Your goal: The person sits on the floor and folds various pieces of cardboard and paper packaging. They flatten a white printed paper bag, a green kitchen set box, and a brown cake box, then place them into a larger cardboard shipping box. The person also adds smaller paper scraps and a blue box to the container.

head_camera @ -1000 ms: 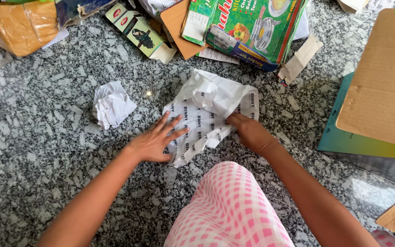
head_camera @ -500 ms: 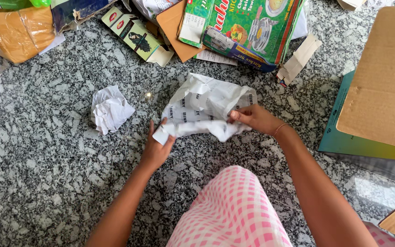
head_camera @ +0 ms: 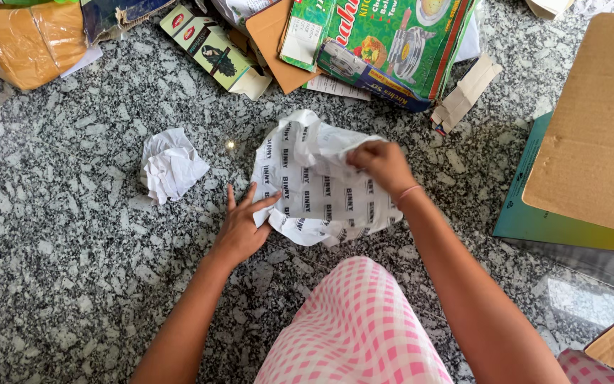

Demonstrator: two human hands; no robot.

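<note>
Half flattened: printed paper point(head_camera: 321, 188) pinned under flat, open left hand point(head_camera: 239, 227); right hand point(head_camera: 381, 165) seemingly pinching a crease.

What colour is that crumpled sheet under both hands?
White with dark printed lettering, the crumpled sheet, seen in the head view.

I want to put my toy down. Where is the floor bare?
Bare granite floor lies below the crumpled white paper ball, beside the left hand. The top edge is crowded with boxes; cardboard fills the right.
</note>
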